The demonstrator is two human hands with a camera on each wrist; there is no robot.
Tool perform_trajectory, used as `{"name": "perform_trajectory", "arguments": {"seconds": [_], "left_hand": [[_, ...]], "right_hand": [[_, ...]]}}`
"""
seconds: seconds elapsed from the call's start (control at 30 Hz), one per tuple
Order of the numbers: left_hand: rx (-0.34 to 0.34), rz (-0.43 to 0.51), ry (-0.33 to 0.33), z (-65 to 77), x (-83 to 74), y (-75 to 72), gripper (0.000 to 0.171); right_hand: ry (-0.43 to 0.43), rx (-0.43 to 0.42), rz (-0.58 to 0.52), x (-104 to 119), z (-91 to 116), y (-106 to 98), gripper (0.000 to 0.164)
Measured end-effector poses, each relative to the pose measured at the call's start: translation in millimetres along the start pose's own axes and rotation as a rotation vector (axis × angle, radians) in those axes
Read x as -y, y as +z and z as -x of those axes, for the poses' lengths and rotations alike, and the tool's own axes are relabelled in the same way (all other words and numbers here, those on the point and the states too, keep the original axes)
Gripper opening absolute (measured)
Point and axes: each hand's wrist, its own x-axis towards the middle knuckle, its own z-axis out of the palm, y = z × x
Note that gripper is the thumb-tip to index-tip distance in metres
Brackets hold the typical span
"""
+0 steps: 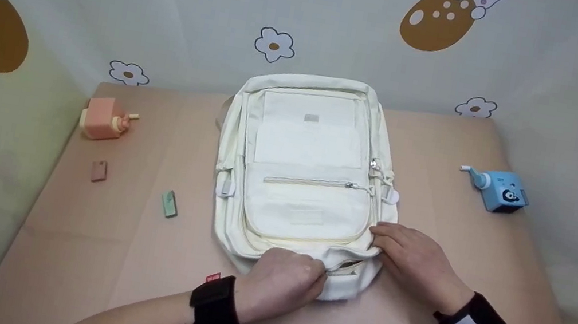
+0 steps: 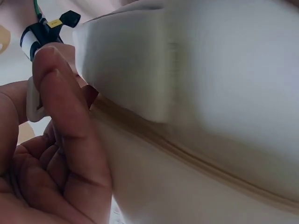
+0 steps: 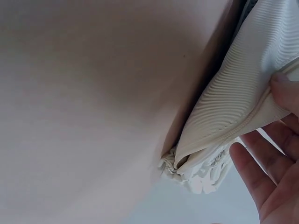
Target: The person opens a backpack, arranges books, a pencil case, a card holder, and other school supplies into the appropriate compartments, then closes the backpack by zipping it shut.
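A cream backpack [image 1: 306,141] lies front side up, its bottom end toward me. At its lower edge my left hand [image 1: 283,281] pinches a pale loop-shaped zipper pull [image 2: 33,100] between thumb and finger. From there the zipper [image 2: 187,156] runs along the bag's side in the left wrist view. A short dark gap [image 1: 349,265] shows in the seam right of that hand. My right hand [image 1: 418,262] grips the fabric at the lower right corner, thumb pressed beside the zipper seam [image 3: 254,112] in the right wrist view, the other fingers behind the cloth.
On the table [image 1: 148,279], an orange crank pencil sharpener [image 1: 103,119] stands at left, a blue one [image 1: 503,191] at right. A reddish-brown block [image 1: 99,171] and a green block [image 1: 170,204] lie left of the bag. A patterned curtain [image 1: 344,32] hangs behind.
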Motion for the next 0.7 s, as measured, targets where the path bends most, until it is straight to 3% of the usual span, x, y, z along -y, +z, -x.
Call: {"name": "perform_trajectory", "arguments": {"seconds": [0.23, 0.37, 0.53, 0.7], "left_hand": [[0.026, -0.108, 0.057, -23.5, -12.8, 6.8, 0.028], [0.044, -0.127, 0.056, -26.7, -13.4, 8.0, 0.027], [0.043, -0.086, 0.023, -22.2, -9.2, 7.7, 0.029], [0.068, 0.005, -0.027, -18.3, -3.1, 3.2, 0.028]], "right_hand": [[0.027, 0.031, 0.012, 0.8, 0.3, 0.0, 0.031], [0.051, 0.045, 0.005, 1.7, 2.7, 1.0, 0.03], [0.089, 0.036, -0.032, 4.4, 2.3, -1.9, 0.028], [0.084, -0.032, -0.126, 15.8, -3.6, -11.0, 0.035]]}}
